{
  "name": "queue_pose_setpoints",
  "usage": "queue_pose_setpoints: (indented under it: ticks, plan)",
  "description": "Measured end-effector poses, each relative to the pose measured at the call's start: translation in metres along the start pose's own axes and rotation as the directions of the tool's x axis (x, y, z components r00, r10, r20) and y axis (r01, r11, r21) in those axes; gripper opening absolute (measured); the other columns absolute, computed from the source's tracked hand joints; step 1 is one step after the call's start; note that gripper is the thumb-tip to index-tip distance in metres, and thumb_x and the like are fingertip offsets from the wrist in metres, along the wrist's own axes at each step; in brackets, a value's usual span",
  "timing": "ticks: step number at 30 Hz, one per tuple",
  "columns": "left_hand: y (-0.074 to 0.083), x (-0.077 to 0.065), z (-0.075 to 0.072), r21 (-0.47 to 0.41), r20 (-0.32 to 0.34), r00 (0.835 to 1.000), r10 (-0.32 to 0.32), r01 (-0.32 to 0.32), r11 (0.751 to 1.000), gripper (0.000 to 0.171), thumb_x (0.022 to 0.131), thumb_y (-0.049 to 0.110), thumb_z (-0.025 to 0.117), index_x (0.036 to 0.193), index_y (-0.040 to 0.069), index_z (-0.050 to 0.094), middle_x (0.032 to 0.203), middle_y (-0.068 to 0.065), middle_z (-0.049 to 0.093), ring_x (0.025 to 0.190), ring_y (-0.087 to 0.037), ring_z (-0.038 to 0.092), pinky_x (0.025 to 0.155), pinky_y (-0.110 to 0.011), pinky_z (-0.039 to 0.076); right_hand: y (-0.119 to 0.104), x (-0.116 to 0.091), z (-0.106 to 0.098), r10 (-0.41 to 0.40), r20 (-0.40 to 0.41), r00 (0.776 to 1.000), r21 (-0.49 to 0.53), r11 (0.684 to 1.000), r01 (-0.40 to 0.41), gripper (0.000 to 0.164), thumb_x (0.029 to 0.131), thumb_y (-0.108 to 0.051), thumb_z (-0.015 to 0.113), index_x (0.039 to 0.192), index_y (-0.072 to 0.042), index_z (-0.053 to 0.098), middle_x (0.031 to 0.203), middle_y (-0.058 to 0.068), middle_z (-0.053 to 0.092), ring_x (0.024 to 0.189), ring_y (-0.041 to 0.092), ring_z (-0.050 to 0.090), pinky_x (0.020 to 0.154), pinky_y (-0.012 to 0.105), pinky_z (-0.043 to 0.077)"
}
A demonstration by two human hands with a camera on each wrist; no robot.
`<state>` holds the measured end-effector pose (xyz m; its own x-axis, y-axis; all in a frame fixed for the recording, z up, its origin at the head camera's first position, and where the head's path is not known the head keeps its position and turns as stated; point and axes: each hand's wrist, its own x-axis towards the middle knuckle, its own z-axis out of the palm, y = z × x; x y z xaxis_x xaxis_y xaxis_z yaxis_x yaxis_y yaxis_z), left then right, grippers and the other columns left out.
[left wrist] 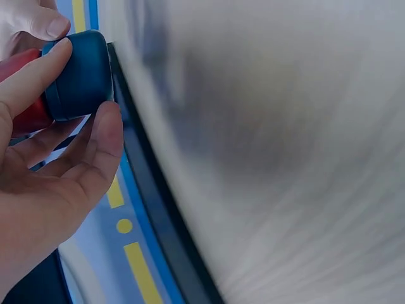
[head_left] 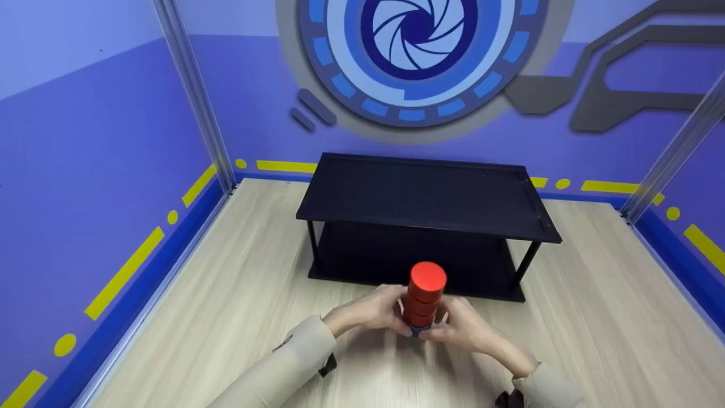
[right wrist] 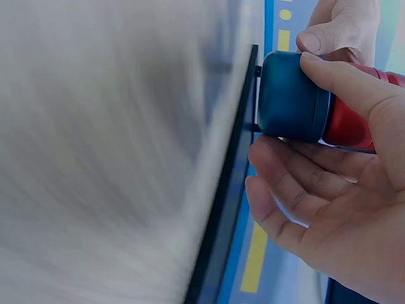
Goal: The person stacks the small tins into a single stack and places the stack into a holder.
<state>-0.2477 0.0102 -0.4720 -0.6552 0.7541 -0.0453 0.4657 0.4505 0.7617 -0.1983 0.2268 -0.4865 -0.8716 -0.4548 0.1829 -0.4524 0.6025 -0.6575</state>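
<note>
In the head view a stack of round tins stands upright between the two hands, in front of the shelf. Several red tins (head_left: 425,294) sit on one blue tin (head_left: 417,330) at the bottom. From the left, my left hand (head_left: 376,309) grips the blue tin, its thumb on the near side. My right hand (head_left: 464,326) holds the same tin from the right. Both wrist views show the blue tin's (left wrist: 81,77) metallic, rounded bottom edge and the red one (right wrist: 349,120) against it. Clear of the tabletop, the bottom of the stack hangs in the air.
A black two-tier shelf (head_left: 419,192) on thin posts stands behind the hands. Its lower board (head_left: 362,255) lies close to the tabletop (head_left: 255,255). Blue-purple printed walls (head_left: 243,102) with metal corner posts (head_left: 198,96) enclose the back and sides.
</note>
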Motion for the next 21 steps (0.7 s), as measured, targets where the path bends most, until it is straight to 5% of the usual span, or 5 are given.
queue_pose_setpoints:
  ticks: [10, 21]
  plan:
    - [0.018, 0.008, -0.026, 0.086, 0.013, 0.998, 0.065, -0.066, 0.994, 0.043, 0.069, 0.009, 0.084, 0.107, 0.012, 0.063, 0.098, 0.000, 0.069, 0.073, -0.004, 0.061, 0.066, -0.015, 0.051, -0.012, 0.015, -0.030, -0.025, 0.023, 0.999, -0.050, 0.998, 0.026, 0.029, 0.072, -0.030, 0.083, 0.096, -0.021, 0.068, 0.082, -0.008, 0.068, 0.069, 0.001, 0.059, 0.058, 0.021, 0.047]
    - [0.043, 0.014, -0.055, 0.095, 0.037, 0.996, 0.080, -0.083, 0.992, 0.048, 0.073, 0.012, 0.083, 0.115, 0.013, 0.061, 0.106, -0.001, 0.070, 0.079, -0.002, 0.064, 0.073, -0.016, 0.052, -0.029, 0.027, -0.062, -0.031, 0.060, 0.998, -0.003, 1.000, 0.031, 0.034, 0.075, -0.028, 0.082, 0.102, -0.015, 0.067, 0.082, -0.002, 0.069, 0.068, 0.003, 0.061, 0.061, 0.023, 0.052]
